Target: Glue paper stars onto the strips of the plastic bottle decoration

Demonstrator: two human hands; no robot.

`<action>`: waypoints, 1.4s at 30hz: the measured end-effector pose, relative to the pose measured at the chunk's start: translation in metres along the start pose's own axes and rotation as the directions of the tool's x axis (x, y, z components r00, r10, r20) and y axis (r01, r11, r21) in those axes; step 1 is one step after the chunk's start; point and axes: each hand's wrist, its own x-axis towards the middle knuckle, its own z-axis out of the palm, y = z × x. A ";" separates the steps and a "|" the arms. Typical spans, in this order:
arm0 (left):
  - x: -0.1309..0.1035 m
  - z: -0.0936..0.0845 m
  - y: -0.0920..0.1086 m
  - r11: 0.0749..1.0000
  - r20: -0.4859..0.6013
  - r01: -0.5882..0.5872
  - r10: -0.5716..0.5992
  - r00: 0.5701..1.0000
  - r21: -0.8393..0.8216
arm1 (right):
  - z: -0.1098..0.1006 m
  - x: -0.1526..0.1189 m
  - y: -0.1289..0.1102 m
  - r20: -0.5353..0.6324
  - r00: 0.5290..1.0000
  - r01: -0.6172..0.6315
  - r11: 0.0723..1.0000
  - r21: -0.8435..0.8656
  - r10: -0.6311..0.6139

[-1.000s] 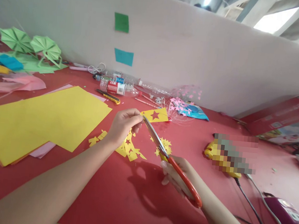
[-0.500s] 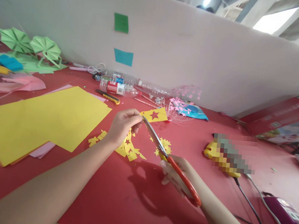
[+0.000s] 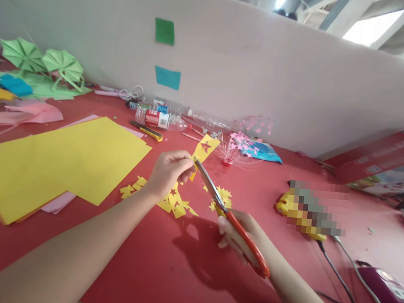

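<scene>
so from the head cam, the only view here — the left hand (image 3: 171,173) has its thumb and index finger pressed together, pinching a yellow paper strip (image 3: 210,148) near its lower end, out in front over the red table (image 3: 133,269). the strip tilts up and away to the right, and there's a star-shaped hole in its upper part. the right hand (image 3: 242,231) has its fingers wrapped round the red handles of the scissors (image 3: 211,188), and the blades point up-left with the tips right at the strip, just beside the left thumb. blades look together or nearly so, can't tell if they're biting the paper. down on the table, a pile of yellow scraps (image 3: 174,203) sits by the left wrist, and a little heap of small yellow stars (image 3: 224,196) lies just behind the scissors. off to the left there's a stack of big yellow sheets (image 3: 62,157) with pink paper (image 3: 57,203) poking out from under it. further back you've got a yellow and black cutter (image 3: 148,131), a clear bottle (image 3: 158,119) on its side, and a pink star ornament (image 3: 240,143) next to a blue packet (image 3: 264,152) — all near the wall (image 3: 267,72).
</scene>
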 end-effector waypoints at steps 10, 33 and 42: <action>-0.001 0.001 -0.002 1.000 0.051 -0.009 0.010 0.999 -0.022 | 0.003 -0.005 0.000 0.022 0.995 0.095 0.993 0.077 -0.097; -0.003 0.005 -0.001 1.000 0.117 0.003 -0.003 0.993 -0.001 | 0.007 -0.006 -0.003 -0.015 1.000 0.021 0.995 0.095 -0.020; -0.003 0.004 -0.002 1.000 0.120 0.006 -0.003 0.993 -0.031 | 0.006 -0.004 -0.006 -0.011 1.000 -0.010 0.996 0.090 0.011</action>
